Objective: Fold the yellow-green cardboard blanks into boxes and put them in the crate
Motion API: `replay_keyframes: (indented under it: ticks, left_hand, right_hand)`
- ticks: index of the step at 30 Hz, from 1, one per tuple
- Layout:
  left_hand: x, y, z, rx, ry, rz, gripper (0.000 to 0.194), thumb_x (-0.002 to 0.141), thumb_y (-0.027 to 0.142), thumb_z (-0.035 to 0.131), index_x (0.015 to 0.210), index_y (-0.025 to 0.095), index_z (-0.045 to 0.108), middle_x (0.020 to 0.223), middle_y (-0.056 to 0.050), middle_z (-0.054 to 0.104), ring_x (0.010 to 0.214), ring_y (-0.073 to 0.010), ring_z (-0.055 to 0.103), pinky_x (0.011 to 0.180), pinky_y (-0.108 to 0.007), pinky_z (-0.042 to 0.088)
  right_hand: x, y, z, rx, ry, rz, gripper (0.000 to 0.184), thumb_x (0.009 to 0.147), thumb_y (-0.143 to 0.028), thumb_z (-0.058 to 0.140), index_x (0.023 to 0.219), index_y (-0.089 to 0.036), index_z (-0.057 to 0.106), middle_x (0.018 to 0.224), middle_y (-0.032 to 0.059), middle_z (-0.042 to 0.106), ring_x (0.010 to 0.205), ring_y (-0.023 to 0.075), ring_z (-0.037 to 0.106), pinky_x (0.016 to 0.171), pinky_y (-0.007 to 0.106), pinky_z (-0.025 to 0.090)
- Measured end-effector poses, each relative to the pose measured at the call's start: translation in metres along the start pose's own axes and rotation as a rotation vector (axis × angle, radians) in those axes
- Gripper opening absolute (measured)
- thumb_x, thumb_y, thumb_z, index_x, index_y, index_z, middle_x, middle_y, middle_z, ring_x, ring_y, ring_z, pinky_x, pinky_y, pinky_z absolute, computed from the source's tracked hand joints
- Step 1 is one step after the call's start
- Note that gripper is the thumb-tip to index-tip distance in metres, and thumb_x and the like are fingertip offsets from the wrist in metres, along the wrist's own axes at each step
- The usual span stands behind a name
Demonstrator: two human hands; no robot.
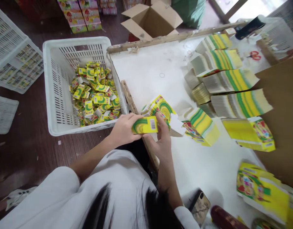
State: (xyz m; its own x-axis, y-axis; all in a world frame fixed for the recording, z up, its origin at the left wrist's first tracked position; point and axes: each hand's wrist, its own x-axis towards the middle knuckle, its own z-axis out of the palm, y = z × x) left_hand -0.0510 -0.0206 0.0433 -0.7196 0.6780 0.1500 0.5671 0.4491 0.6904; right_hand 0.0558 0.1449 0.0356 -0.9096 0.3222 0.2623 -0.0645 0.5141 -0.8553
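Observation:
A small yellow and green cardboard box (144, 125) with a barcode lies between my two hands. My left hand (124, 128) is closed around its left end. The fingers and thumb of my right hand (162, 138) grip the other end. Just behind them, on the table's near edge, rests a stack of flat printed cartons (162, 106) with white flaps sticking out to the right. Left of my hands, a white plastic crate (49, 86) contains many small yellow boxes (101, 98) in a loose heap.
Rows of flat cartons (242, 103) line the table's right side. Red scissors (255, 55) lie at the back. Near the front are a phone (200, 205) and a dark red cylinder (225, 219). An open cardboard box (158, 22) stands beyond the wooden table rim (180, 35).

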Motion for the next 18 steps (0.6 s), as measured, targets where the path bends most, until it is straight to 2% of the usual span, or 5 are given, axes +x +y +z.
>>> replay_keyframes:
  ticks: [4,6,11,15,18]
  left_hand:
    - [0.003,-0.022,-0.018,0.187,0.383,-0.324,0.081,0.072,0.033,0.078,0.143,0.018,0.043,0.144,-0.018,0.05,0.136,-0.0376,0.044,0.114,-0.054,0.032]
    - [0.004,-0.029,-0.021,0.201,0.461,-0.358,0.093,0.071,0.036,0.08,0.149,0.016,0.034,0.15,-0.02,0.043,0.141,-0.0385,0.037,0.117,-0.054,0.028]
    - [0.002,-0.021,-0.006,0.015,0.27,-0.16,0.064,0.082,0.037,0.072,0.138,0.019,0.049,0.139,-0.013,0.056,0.132,-0.0301,0.05,0.114,-0.049,0.037]
    - [-0.001,-0.008,0.01,-0.185,0.113,-0.084,0.044,0.086,0.033,0.07,0.126,0.018,0.059,0.126,-0.012,0.066,0.121,-0.0269,0.058,0.107,-0.047,0.044]
    - [-0.004,-0.004,0.021,-0.364,0.008,-0.059,0.047,0.083,0.037,0.074,0.125,0.019,0.061,0.124,-0.013,0.068,0.117,-0.0269,0.061,0.104,-0.048,0.047]
  right_hand:
    - [0.016,0.028,-0.025,-0.348,0.345,0.071,0.039,0.087,-0.041,0.068,0.119,-0.019,0.066,0.112,0.0123,0.069,0.107,0.0275,0.064,0.099,0.048,0.049]
    - [0.024,0.044,-0.038,-0.554,0.344,0.143,0.033,0.084,-0.045,0.068,0.102,-0.018,0.071,0.099,0.0118,0.069,0.099,0.0291,0.062,0.095,0.049,0.047]
    - [0.029,0.064,-0.04,-0.642,0.236,0.154,0.022,0.086,-0.04,0.063,0.088,-0.019,0.071,0.091,0.0109,0.067,0.092,0.0288,0.058,0.091,0.048,0.043]
    - [0.029,0.06,-0.041,-0.638,0.283,0.146,0.025,0.081,-0.043,0.069,0.082,-0.019,0.065,0.086,0.0106,0.067,0.087,0.0297,0.057,0.087,0.048,0.044]
    - [0.027,0.044,-0.044,-0.584,0.353,0.136,0.026,0.079,-0.044,0.072,0.074,-0.021,0.06,0.082,0.0077,0.067,0.081,0.0276,0.058,0.085,0.047,0.045]
